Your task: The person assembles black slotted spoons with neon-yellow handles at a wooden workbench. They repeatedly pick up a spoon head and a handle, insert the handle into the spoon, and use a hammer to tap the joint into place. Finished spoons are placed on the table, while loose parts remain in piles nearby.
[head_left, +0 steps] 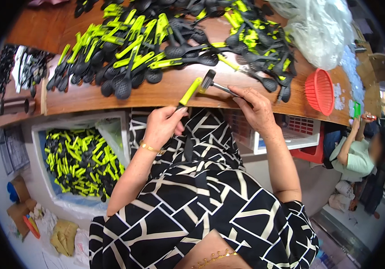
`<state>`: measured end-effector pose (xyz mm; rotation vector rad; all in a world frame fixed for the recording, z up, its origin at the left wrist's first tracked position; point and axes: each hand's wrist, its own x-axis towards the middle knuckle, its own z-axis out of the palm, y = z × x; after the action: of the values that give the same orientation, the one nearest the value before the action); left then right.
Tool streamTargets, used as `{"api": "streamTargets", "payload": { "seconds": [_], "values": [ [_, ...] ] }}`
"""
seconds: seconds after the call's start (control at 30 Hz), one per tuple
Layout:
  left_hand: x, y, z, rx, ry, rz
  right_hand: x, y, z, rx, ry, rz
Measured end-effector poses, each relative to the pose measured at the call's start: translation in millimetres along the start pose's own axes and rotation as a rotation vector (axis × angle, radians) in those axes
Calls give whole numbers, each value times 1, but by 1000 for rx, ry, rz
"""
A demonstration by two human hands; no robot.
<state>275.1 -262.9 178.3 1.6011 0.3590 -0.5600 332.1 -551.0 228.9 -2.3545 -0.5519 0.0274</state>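
Observation:
My left hand [163,124] is closed on a kitchen utensil with a lime-green handle [190,92]; the handle points up and away over the table's near edge. The utensil's lower part is hard to make out against the dark patterned clothing. My right hand [256,106] grips a small mallet [208,80] by its thin shaft. Its head, black at one end and yellowish at the other, is beside the tip of the green handle; I cannot tell whether they touch. Beyond both hands, black slotted spoons and ladles with green handles [134,58] lie heaped on the table.
A wooden table [85,101] spans the front. At its right stand a red plastic basket [319,92] and clear plastic bags [320,31]. Below left, a white bin [37,152] holds many green-and-black pieces. A white crate [307,140] is under the table; another person [354,154] sits far right.

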Motion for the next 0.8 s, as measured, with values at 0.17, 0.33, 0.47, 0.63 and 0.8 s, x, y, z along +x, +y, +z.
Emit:
{"api": "streamTargets", "payload": {
  "seconds": [0.17,0.33,0.47,0.63,0.8],
  "values": [
    [-46,-55,-47,-9,364,384,-25,77,-28,333,443,298],
    [-84,-173,-176,-195,1064,79,-49,154,-101,-95,508,463],
    [-100,-246,-238,-199,1340,-278,-42,200,-110,-365,493,441],
    [-51,-97,-144,-29,942,419,-4,125,-81,-607,560,22],
    [-13,24,-15,218,169,658,23,59,-34,-589,266,-115]
  ]
}}
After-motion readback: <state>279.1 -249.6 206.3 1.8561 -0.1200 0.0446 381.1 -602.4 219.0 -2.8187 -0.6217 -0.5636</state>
